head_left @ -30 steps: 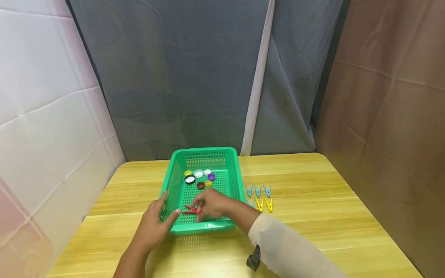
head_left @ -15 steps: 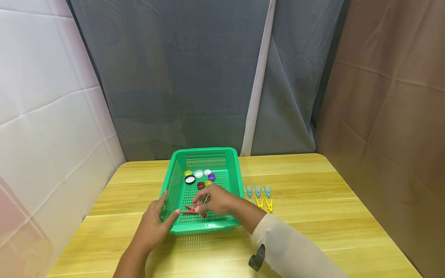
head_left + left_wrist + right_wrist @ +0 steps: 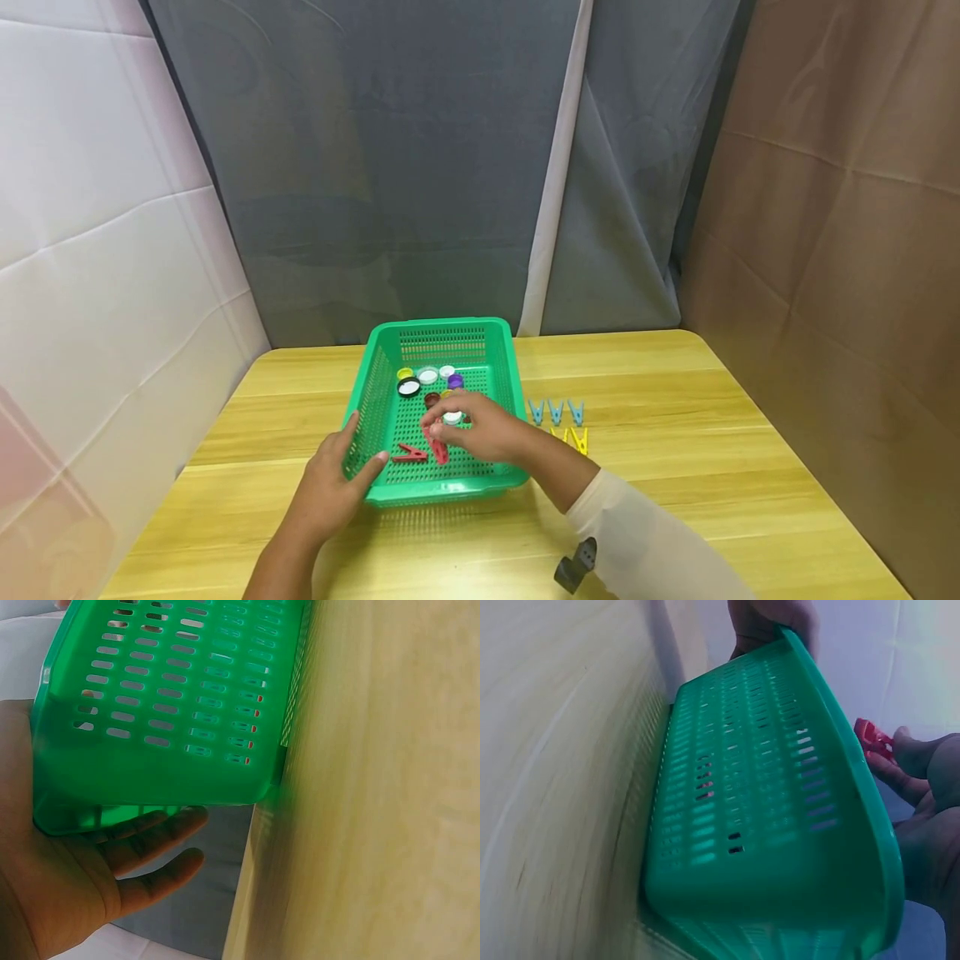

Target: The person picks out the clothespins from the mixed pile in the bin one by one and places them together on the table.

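Note:
In the head view, my right hand [image 3: 483, 427] is over the green basket [image 3: 408, 492], pinching a red clothespin [image 3: 438, 451] between thumb and fingertips. The right wrist view shows that red clothespin [image 3: 874, 740] at the fingertips, past the basket's rim. Another red clothespin [image 3: 410, 453] lies on the basket floor just left of it. My left hand [image 3: 326, 483] holds the basket's near left corner, its thumb over the rim. From the left wrist view, the left fingers [image 3: 161, 889] reach along the outside of the basket [image 3: 150, 769].
Several bottle caps sit inside the basket, among them a black-rimmed cap [image 3: 408, 387], a purple cap [image 3: 455, 381] and a white cap [image 3: 452, 417] partly behind my right hand. Right of the basket, blue clothespins [image 3: 556, 412] stand in a row behind yellow clothespins [image 3: 580, 441] on the wooden table [image 3: 675, 467].
My right hand has risen slightly and shifted right with one red clothespin, which has come apart from the other and turned. The left hand has stayed at the basket's corner.

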Tool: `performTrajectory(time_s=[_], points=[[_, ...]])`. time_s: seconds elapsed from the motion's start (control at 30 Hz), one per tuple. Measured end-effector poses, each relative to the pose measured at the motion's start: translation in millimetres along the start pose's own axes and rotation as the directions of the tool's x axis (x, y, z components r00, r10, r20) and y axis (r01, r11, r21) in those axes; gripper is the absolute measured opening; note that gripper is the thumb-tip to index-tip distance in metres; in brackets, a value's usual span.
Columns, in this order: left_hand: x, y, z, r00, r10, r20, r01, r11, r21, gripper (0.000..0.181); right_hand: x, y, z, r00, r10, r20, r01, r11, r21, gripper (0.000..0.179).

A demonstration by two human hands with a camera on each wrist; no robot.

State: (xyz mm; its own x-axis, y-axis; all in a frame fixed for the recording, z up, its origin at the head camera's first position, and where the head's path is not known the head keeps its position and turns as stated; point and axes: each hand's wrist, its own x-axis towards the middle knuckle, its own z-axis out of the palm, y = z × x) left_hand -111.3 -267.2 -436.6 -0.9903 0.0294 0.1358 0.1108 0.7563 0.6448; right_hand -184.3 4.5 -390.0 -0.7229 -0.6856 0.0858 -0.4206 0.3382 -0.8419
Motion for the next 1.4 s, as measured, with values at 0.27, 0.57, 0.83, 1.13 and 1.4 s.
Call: performTrajectory(time_s=[0.27,0.57,0.83,1.13,1.4], points=[[-0.1,-0.2,0.6,1.000,-0.008,0.002,0.008,1.000,-0.014,0.089,-20.9,-4,-13,0.997,-0.044,-0.058,0.040,0.997,-0.070,0.028],[0.3,-1.4,0.7,1.000,-0.005,-0.010,0.004,1.000,-0.008,0.089,-40.5,7,-28,0.970,-0.182,-0.163,0.169,0.981,-0.090,0.022],[0.1,-1.0,0.7,1.000,-0.007,-0.006,0.007,1.000,-0.008,0.089,-59.6,24,-46,0.947,-0.239,-0.215,0.243,0.970,-0.005,0.027],[0.2,-1.9,0.2,1.000,-0.001,-0.005,0.001,1.000,-0.008,0.089,-83.7,56,-62,0.941,-0.244,-0.234,0.277,0.953,0.120,0.028],[1.0,-2.5,0.1,1.000,0.000,0.004,0.000,1.000,-0.005,0.089,-105.3,80,-67,0.953,-0.194,-0.234,0.236,0.957,0.169,0.024]])
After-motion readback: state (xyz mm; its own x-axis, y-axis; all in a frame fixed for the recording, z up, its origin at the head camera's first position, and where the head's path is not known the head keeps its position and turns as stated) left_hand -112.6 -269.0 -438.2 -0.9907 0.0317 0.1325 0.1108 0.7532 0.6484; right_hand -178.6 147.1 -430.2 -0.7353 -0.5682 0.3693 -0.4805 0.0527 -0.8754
